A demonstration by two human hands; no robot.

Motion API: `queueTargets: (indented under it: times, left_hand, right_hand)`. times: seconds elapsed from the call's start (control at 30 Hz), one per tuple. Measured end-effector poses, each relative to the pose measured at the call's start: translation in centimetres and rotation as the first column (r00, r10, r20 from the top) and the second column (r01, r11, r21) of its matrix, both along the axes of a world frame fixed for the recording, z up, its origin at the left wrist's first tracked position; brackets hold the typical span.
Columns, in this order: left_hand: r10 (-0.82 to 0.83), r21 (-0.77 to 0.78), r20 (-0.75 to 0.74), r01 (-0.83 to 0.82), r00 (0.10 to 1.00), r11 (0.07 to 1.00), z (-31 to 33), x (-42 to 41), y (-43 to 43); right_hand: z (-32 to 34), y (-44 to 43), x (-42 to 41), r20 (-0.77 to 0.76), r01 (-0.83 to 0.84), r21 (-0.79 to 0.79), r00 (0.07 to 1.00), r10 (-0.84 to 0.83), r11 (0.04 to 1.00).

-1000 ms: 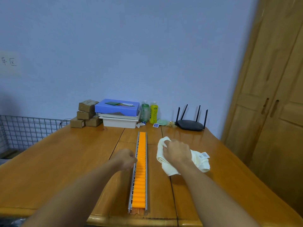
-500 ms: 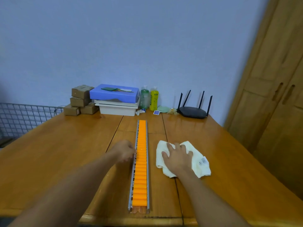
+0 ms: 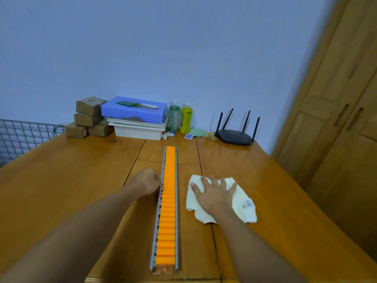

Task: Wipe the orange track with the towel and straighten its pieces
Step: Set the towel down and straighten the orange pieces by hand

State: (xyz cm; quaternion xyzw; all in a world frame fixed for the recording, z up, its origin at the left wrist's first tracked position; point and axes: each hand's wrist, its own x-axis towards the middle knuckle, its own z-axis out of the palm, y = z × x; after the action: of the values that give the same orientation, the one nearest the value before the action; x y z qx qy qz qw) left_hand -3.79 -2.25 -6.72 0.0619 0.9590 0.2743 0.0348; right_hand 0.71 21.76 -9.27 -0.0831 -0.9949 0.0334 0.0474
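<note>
The orange track, a row of orange pieces in a grey metal rail, runs straight away from me down the middle of the wooden table. My left hand is a closed fist, its knuckles against the rail's left side about halfway along. A cream towel with a small label lies crumpled on the table just right of the track. My right hand rests flat on the towel, fingers spread, palm down.
Along the back wall stand brown cartons, a blue box on white trays, a green bottle, a yellow bottle and a black router. A wire grid is at the left, a wooden wardrobe at the right.
My right hand went from gripping the bunched towel to laying it down and spreading flat over it. My left fist stayed against the rail. The view tilted down slightly.
</note>
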Motion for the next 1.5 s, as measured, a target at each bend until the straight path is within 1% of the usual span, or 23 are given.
queueTargets:
  times: [0.13, 0.23, 0.4, 0.5, 0.7, 0.83, 1.0, 1.2, 1.37, 1.5]
  left_hand:
    - [-0.009, -0.003, -0.005, 0.009, 1.0, 1.0, 0.2, -1.5, -0.3]
    - [-0.013, 0.001, -0.002, 0.013, 1.0, 1.0, 0.1, -3.0, -0.2]
    - [-0.007, -0.006, -0.012, 0.007, 1.0, 1.0, 0.4, -6.2, 0.5]
    - [0.002, -0.016, -0.026, -0.002, 1.0, 1.0, 0.6, -8.2, 0.9]
    - [0.0, 0.004, -0.055, 0.0, 0.998, 1.0, -0.1, -11.9, 1.4]
    - [-0.003, 0.023, -0.059, 0.004, 0.998, 1.0, -0.8, -14.5, 1.5]
    - [0.006, 0.079, -0.071, 0.0, 0.997, 0.997, -1.4, -17.5, 1.6]
    - [-0.001, 0.097, -0.076, 0.008, 0.997, 0.995, -2.0, -20.2, 1.7]
    - [0.017, 0.232, -0.051, -0.005, 0.999, 0.973, -3.4, -21.1, 1.3]
    - [0.036, 0.28, -0.052, -0.02, 0.998, 0.96, -4.0, -21.1, 1.0]
  right_hand:
    - [2.0, -0.6, -1.8, -0.138, -0.054, 0.084, 0.988, 0.066, 0.995]
    - [3.7, -1.5, -4.0, -0.196, -0.114, 0.063, 0.973, 0.124, 0.991]
    - [5.0, -3.2, -7.8, -0.244, -0.192, 0.038, 0.95, 0.195, 0.981]
    - [5.1, -4.0, -10.2, -0.231, -0.227, 0.03, 0.946, 0.228, 0.973]
    - [3.7, -5.3, -15.4, -0.18, -0.246, -0.074, 0.956, 0.23, 0.966]
    - [2.7, -5.7, -19.4, -0.099, -0.237, -0.13, 0.969, 0.225, 0.963]
    - [1.4, -6.0, -23.7, -0.04, -0.239, -0.184, 0.971, 0.236, 0.953]
    - [0.2, -6.4, -26.9, 0.022, -0.221, -0.221, 0.973, 0.232, 0.95]
    - [0.1, -7.6, -27.4, 0.044, -0.23, -0.222, 0.968, 0.246, 0.948]
    - [-0.2, -7.8, -27.2, 0.059, -0.219, -0.212, 0.97, 0.236, 0.953]
